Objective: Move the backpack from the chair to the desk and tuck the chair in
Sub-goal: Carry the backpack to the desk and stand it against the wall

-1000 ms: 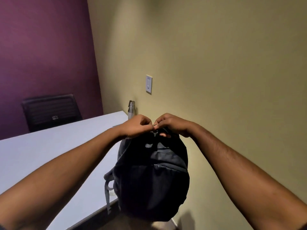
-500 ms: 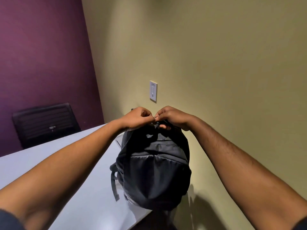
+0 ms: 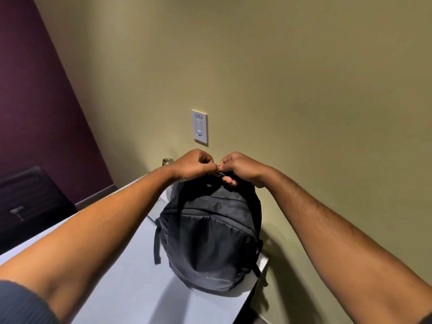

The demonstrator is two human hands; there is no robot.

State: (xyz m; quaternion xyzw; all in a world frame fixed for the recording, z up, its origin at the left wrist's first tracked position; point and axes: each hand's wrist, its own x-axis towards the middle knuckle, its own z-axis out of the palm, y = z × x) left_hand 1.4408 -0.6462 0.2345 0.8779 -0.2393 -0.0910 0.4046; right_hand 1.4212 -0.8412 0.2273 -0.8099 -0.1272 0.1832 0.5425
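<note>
A black backpack (image 3: pixel 210 242) stands upright over the right end of the white desk (image 3: pixel 121 284), close to the olive wall, its bottom at the desktop. My left hand (image 3: pixel 194 164) and my right hand (image 3: pixel 240 168) are side by side at its top, both closed on the top handle. A loose strap hangs down the backpack's left side. The chair the backpack came from is out of view.
A black chair (image 3: pixel 28 202) stands at the far side of the desk against the purple wall. The cap of a metal bottle (image 3: pixel 166 161) shows behind my left wrist. A light switch (image 3: pixel 199 127) is on the olive wall above my hands.
Both hands have carried the backpack up from below the desk edge and over the desk's right end; it is now down at the desktop near the wall.
</note>
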